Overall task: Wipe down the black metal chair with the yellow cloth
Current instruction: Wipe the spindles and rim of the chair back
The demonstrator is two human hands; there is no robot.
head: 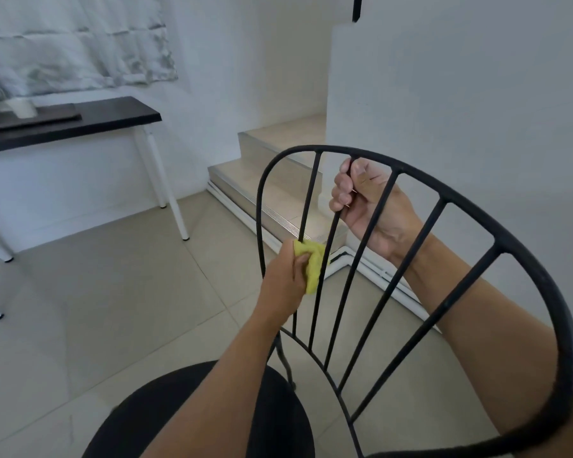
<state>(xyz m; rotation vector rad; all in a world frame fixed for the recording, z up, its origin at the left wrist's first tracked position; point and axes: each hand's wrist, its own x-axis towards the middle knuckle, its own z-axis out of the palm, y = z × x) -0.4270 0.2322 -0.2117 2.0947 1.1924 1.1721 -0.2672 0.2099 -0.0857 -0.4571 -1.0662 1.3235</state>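
Five thin bars (392, 294) fill the hooped back of the chair (444, 197), which sits close in front of the person on a tiled floor. The wipe looks only partly done.

The step in hand seems to be wiping the leftmost bar (311, 200). To do it well, brace the whole chair first. The right grip (368, 200) already serves for that, its fingers curled round the top of the second bar. Then fold the cloth (311, 262) right round the bar, so that one pass cleans all sides, and run it from the hoop to the lower rail. The left grip (285, 276) pinches the cloth about halfway down that bar, so the stretch above likely wants a pass too. Welds where bars meet the hoop probably trap dust, so a twist there would help. The second bar will need the right grip shifted off it.

The chair is matt black throughout, with a round dark seat (129, 421) and slim tubing. The cloth is small, yellow and bunched.
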